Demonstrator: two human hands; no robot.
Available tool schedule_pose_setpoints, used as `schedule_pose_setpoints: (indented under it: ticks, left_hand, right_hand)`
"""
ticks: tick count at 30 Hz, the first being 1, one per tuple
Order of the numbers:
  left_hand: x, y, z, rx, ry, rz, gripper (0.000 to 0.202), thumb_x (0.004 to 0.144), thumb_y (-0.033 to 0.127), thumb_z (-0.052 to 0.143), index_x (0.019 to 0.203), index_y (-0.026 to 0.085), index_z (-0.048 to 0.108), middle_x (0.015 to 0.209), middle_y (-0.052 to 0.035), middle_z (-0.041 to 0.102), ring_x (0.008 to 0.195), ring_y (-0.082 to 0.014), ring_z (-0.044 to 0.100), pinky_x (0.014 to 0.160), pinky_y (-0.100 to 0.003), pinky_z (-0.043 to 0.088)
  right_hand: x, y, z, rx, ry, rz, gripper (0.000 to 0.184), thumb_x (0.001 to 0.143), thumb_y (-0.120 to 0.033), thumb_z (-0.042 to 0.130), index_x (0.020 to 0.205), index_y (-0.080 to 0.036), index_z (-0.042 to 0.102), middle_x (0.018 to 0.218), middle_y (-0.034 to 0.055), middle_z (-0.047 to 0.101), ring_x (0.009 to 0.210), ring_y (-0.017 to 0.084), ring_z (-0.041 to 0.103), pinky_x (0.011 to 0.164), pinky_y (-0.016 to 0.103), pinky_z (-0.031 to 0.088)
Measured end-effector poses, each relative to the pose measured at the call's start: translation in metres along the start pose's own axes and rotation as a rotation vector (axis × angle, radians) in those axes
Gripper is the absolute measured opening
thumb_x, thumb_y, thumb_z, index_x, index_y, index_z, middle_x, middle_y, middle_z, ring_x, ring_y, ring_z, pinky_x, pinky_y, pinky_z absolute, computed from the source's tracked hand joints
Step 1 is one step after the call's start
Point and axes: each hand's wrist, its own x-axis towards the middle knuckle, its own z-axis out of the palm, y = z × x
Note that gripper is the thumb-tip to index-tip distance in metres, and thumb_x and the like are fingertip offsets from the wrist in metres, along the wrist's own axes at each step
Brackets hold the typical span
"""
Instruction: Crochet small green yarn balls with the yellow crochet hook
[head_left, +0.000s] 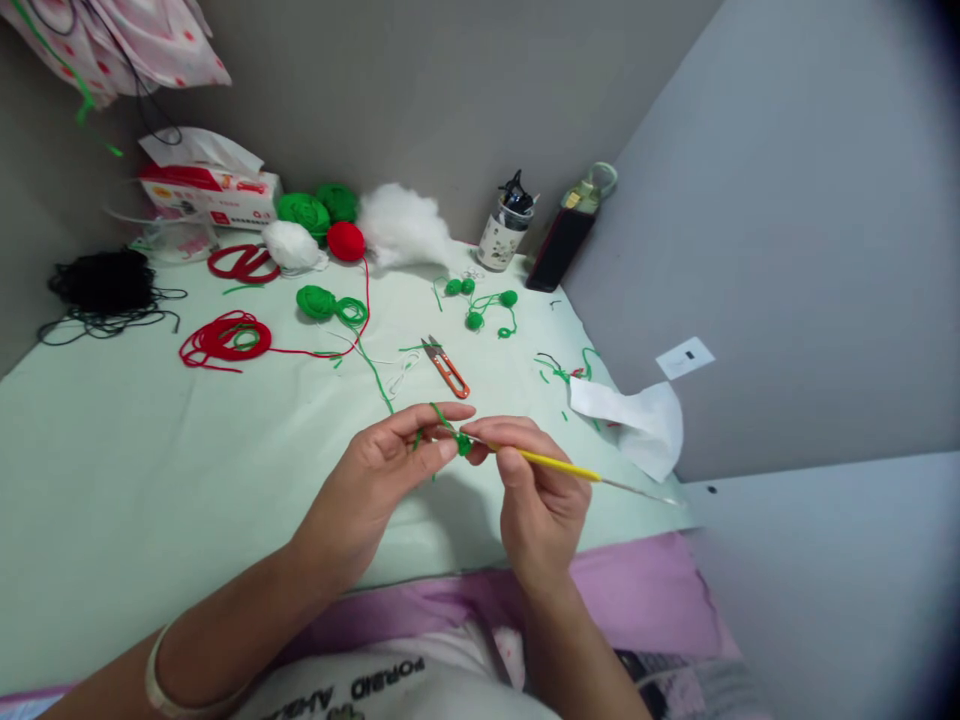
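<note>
Between finger and thumb, my left hand [390, 455] pinches a small green crochet piece [464, 444]. Green yarn [379, 385] runs over its raised index finger and back to a small green ball [316, 302] on the table. My right hand [541, 490] grips a crochet hook [559, 463] by its yellow handle; the metal tip meets the green piece, and the thin far end points right. Exactly how the tip sits in the stitches is too small to make out. Orange thread snips [446, 368] lie just beyond my hands.
Behind are red scissors [244, 263], black yarn [105, 285], red yarn [229, 340], a white stuffing heap [405, 225], a tissue box [214, 195], a pen cup [504, 235] and a bottle [566, 235]. Small green balls [475, 320] lie mid-table. White paper [637, 420] rests at the right wall.
</note>
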Motion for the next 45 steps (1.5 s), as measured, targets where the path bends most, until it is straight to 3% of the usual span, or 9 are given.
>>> schedule_pose_setpoints:
  ticks: [8,12,15,17,20,22,24,33,45]
  left_hand:
    - [0.002,-0.002,0.002,-0.203,-0.017,-0.121,0.041,0.08,0.031,0.087,0.12,0.028,0.079,0.083,0.0021,0.067,0.076,-0.0079,0.056,0.077,-0.019,0.045]
    - [0.005,0.001,-0.005,-0.262,-0.031,-0.202,0.034,0.08,0.028,0.087,0.113,0.021,0.082,0.078,0.0041,0.061,0.057,-0.0022,0.039,0.076,-0.019,0.047]
    - [0.005,0.003,-0.006,-0.191,0.012,-0.145,0.032,0.08,0.028,0.086,0.112,0.024,0.083,0.083,0.0028,0.062,0.068,-0.0056,0.051,0.075,-0.018,0.046]
    - [0.004,0.002,-0.004,-0.104,0.05,-0.062,0.035,0.082,0.027,0.085,0.116,0.027,0.081,0.082,0.003,0.061,0.077,-0.0083,0.054,0.075,-0.018,0.045]
    - [0.001,-0.005,0.002,-0.001,0.107,0.087,0.046,0.082,0.027,0.085,0.127,0.03,0.075,0.083,0.0032,0.065,0.08,-0.0104,0.056,0.079,-0.021,0.045]
    - [0.0,-0.008,0.003,0.011,0.09,0.086,0.051,0.083,0.03,0.085,0.132,0.031,0.072,0.086,0.0026,0.068,0.079,-0.0111,0.056,0.08,-0.023,0.045]
    - [0.001,-0.009,0.002,-0.015,0.045,0.033,0.051,0.084,0.033,0.084,0.134,0.031,0.071,0.09,0.0019,0.07,0.082,-0.0117,0.058,0.083,-0.024,0.046]
    - [0.0,0.003,-0.002,0.009,-0.006,-0.05,0.035,0.083,0.03,0.084,0.118,0.031,0.08,0.094,0.0,0.068,0.095,-0.0162,0.059,0.09,-0.028,0.043]
    - [-0.002,0.007,-0.003,0.054,-0.011,-0.031,0.025,0.084,0.031,0.08,0.109,0.028,0.083,0.09,-0.0008,0.063,0.089,-0.0166,0.056,0.086,-0.029,0.041]
  right_hand:
    - [-0.012,0.009,-0.006,-0.577,-0.111,-0.392,0.045,0.096,-0.009,0.064,0.133,-0.033,0.069,0.119,0.0085,0.074,0.103,0.022,0.072,0.081,0.037,0.064]
    - [-0.005,0.006,-0.008,-0.279,-0.008,-0.172,0.029,0.098,-0.01,0.061,0.116,-0.027,0.076,0.1,0.0053,0.075,0.086,0.017,0.072,0.074,0.034,0.062]
    - [0.003,0.002,-0.009,0.009,0.085,0.05,0.02,0.101,-0.02,0.058,0.099,-0.023,0.077,0.084,0.0033,0.072,0.066,0.014,0.067,0.06,0.03,0.058]
    - [0.004,0.001,-0.008,0.072,0.054,0.108,0.02,0.102,-0.023,0.057,0.097,-0.023,0.076,0.082,0.0028,0.07,0.064,0.014,0.066,0.057,0.03,0.057]
    - [-0.002,0.004,-0.003,-0.194,-0.018,-0.044,0.02,0.1,-0.017,0.06,0.107,-0.026,0.077,0.097,0.0057,0.075,0.086,0.018,0.072,0.074,0.035,0.062]
    - [-0.008,0.006,0.001,-0.422,-0.031,-0.237,0.03,0.096,-0.011,0.064,0.117,-0.029,0.076,0.112,0.0079,0.077,0.102,0.021,0.073,0.083,0.039,0.062]
    - [-0.01,0.007,0.003,-0.472,-0.001,-0.33,0.038,0.095,-0.008,0.066,0.122,-0.032,0.075,0.118,0.0082,0.077,0.104,0.022,0.074,0.084,0.039,0.063]
    - [0.005,0.007,-0.005,0.157,0.06,0.181,0.015,0.1,-0.028,0.063,0.098,-0.023,0.078,0.091,0.0046,0.08,0.078,0.016,0.072,0.069,0.03,0.06]
    - [0.007,0.002,-0.011,0.248,0.019,0.236,0.022,0.105,-0.03,0.054,0.095,-0.02,0.071,0.086,0.0052,0.08,0.072,0.016,0.073,0.067,0.03,0.06]
